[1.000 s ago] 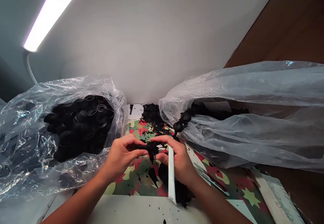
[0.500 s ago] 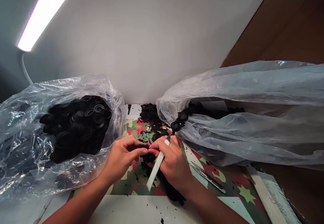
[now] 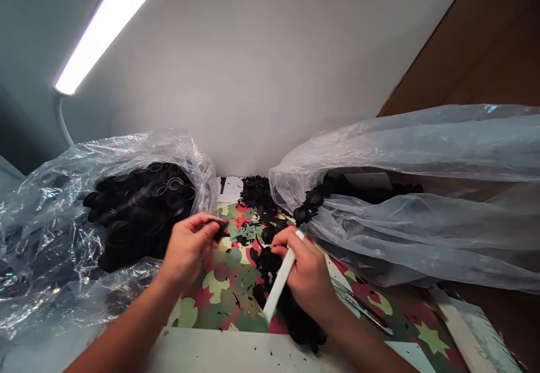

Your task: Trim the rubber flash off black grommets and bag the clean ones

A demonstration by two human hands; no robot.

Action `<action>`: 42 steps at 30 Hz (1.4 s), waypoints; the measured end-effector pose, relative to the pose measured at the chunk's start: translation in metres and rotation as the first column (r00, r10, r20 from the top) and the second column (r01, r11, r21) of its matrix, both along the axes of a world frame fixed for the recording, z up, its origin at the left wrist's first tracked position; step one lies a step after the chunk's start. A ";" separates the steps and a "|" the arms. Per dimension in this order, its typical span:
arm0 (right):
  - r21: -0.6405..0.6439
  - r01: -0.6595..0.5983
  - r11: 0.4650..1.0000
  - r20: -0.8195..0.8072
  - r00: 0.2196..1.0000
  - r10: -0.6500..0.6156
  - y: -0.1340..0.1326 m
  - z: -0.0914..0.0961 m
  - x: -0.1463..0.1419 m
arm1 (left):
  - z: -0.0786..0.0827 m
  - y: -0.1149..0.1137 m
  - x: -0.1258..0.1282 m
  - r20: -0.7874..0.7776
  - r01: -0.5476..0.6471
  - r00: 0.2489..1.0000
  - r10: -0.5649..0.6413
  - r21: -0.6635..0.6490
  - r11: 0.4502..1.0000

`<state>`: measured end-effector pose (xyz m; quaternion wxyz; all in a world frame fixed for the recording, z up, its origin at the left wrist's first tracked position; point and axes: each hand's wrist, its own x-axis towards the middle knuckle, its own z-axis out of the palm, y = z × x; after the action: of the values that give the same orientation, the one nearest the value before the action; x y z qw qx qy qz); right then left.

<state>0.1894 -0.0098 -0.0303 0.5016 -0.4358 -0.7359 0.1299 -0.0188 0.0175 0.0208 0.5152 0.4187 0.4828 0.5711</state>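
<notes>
My left hand (image 3: 185, 252) is closed, with a small black rubber piece (image 3: 220, 227) pinched between thumb and fingers near the mouth of the left bag. My right hand (image 3: 311, 274) is wrapped round a slim white tool (image 3: 280, 284) with a dark blue end, slanting down toward me. Whether its fingertips also pinch a scrap is hard to tell. A heap of black rubber pieces and trimmings (image 3: 301, 319) lies below and beside my right hand. The two hands are apart, above a camouflage-patterned mat (image 3: 217, 286).
At left a clear plastic bag (image 3: 54, 272) holds many black ringed rubber parts (image 3: 139, 210). Another clear bag (image 3: 405, 238) with black parts lies at right. Tweezers (image 3: 367, 308) rest right of my right arm. Black shavings (image 3: 255, 193) are piled by the wall, under a lamp (image 3: 109, 30).
My hands have come apart: the left has moved left and up with the black piece, the right slightly right with the white tool. The whole view has shifted a little.
</notes>
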 end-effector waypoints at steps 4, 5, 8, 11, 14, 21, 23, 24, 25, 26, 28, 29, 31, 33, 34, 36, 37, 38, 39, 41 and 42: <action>-0.173 -0.122 0.977 0.124 0.982 0.144 0.015 -0.001 0.007 | -0.010 -0.005 0.007 -0.215 0.201 0.959 -0.184 0.061 0.978; -0.190 -0.122 0.974 0.118 0.982 0.146 0.016 0.000 0.007 | -0.012 -0.007 0.009 -0.244 0.228 0.948 -0.206 0.065 0.972; -0.170 -0.069 0.983 -0.001 0.998 0.070 0.013 0.003 0.007 | -0.017 -0.009 0.013 -0.318 0.256 0.923 -0.216 0.089 0.963; -0.134 -0.065 0.989 -0.100 0.994 0.051 0.006 0.006 0.004 | -0.018 -0.012 0.013 -0.433 0.257 0.885 -0.173 0.143 0.956; -0.062 -0.118 0.991 -0.054 0.992 0.115 0.001 0.008 -0.001 | -0.020 -0.013 0.014 -0.533 0.281 0.833 -0.149 0.177 0.943; 0.183 -0.076 0.980 0.205 0.978 0.038 -0.003 0.005 -0.008 | -0.024 -0.014 0.020 -0.671 0.318 0.735 -0.095 0.217 0.923; 0.231 -0.053 0.971 0.278 0.961 -0.014 -0.003 0.005 -0.009 | -0.023 -0.015 0.021 -0.689 0.331 0.719 -0.094 0.220 0.918; 0.234 -0.042 0.971 0.295 0.955 -0.030 -0.003 0.005 -0.009 | -0.021 -0.016 0.021 -0.693 0.338 0.714 -0.096 0.222 0.915; 0.221 -0.028 0.975 0.293 0.955 -0.039 -0.001 0.005 -0.009 | -0.020 -0.017 0.022 -0.696 0.347 0.711 -0.100 0.224 0.911; 0.198 -0.004 0.980 0.269 0.962 -0.051 0.001 0.004 -0.007 | -0.018 -0.018 0.022 -0.694 0.356 0.712 -0.107 0.227 0.906; 0.121 0.074 0.990 0.181 0.979 -0.096 0.008 0.004 -0.002 | -0.015 -0.020 0.022 -0.659 0.367 0.738 -0.142 0.216 0.905; 0.067 0.122 0.990 0.127 0.983 -0.130 0.012 0.004 0.002 | -0.014 -0.020 0.022 -0.619 0.362 0.767 -0.170 0.197 0.911; -0.086 0.151 0.985 0.057 0.988 -0.147 0.019 0.003 0.008 | -0.013 -0.021 0.020 -0.486 0.337 0.841 -0.237 0.129 0.933; -0.217 0.102 0.971 0.039 0.995 -0.096 0.023 0.001 0.012 | -0.014 -0.020 0.019 -0.331 0.317 0.900 -0.285 0.044 0.948; -0.245 0.079 0.966 0.039 0.997 -0.072 0.023 0.001 0.012 | -0.015 -0.019 0.018 -0.267 0.311 0.917 -0.296 0.013 0.950; -0.237 0.062 0.969 0.034 0.998 -0.056 0.021 0.000 0.010 | -0.016 -0.017 0.017 -0.186 0.297 0.937 -0.294 -0.014 0.955; -0.229 0.058 0.972 0.015 0.998 -0.056 0.020 0.000 0.009 | -0.017 -0.016 0.017 -0.163 0.288 0.944 -0.286 -0.015 0.958; -0.236 0.042 0.971 -0.013 0.999 -0.047 0.018 0.000 0.007 | -0.017 -0.016 0.017 -0.147 0.279 0.949 -0.278 -0.012 0.960; -0.260 0.016 0.966 -0.047 0.998 -0.029 0.016 0.001 0.005 | -0.018 -0.016 0.018 -0.134 0.274 0.953 -0.273 -0.011 0.962; -0.339 -0.058 0.939 -0.110 0.994 0.021 0.012 0.004 0.002 | -0.018 -0.015 0.018 -0.121 0.271 0.955 -0.271 -0.012 0.962; -0.375 -0.091 0.922 -0.136 0.990 0.043 0.010 0.005 0.001 | -0.019 -0.015 0.018 -0.123 0.270 0.955 -0.270 -0.011 0.963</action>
<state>0.1900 0.0001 -0.0249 0.4478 -0.4903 -0.6784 0.3143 -0.0012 0.0023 0.0023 0.5563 0.5167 0.4502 0.4700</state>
